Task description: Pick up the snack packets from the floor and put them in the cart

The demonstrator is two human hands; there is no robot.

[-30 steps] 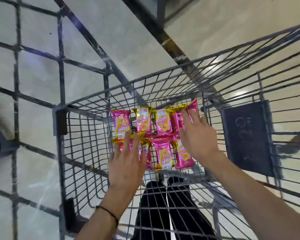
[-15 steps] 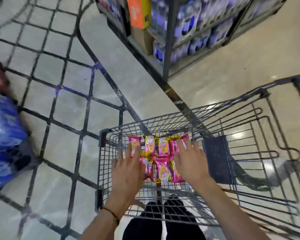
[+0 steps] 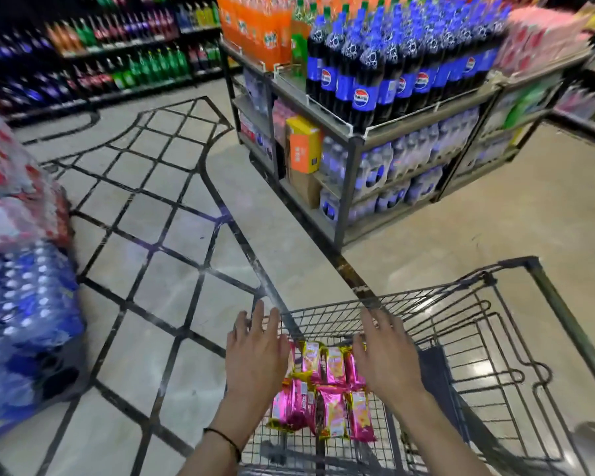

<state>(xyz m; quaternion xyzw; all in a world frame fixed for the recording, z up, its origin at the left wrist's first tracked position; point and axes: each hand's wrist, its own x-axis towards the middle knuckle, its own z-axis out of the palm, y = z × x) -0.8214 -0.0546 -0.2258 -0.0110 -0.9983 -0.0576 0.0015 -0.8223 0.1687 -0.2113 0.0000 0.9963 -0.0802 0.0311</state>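
Nearest, the left hand (image 3: 258, 355) and right hand (image 3: 389, 359) hover palm-down over the cart (image 3: 526, 261), fingers spread and straight. Each grip is fully open and has hold of nothing. Between and beneath them the snack packets (image 3: 327, 393), pink and yellow, lie in two rows on the wire bottom of the basket. No packet shows on the floor (image 3: 172, 297) in view, so the task looks done or close to it, though what lies behind the person is hidden. The cart's far rim stands just beyond the fingertips. Past it, open floor runs left of the bottle shelf (image 3: 354, 142), with wrapped bottle packs (image 3: 24, 304) crowding the left edge.
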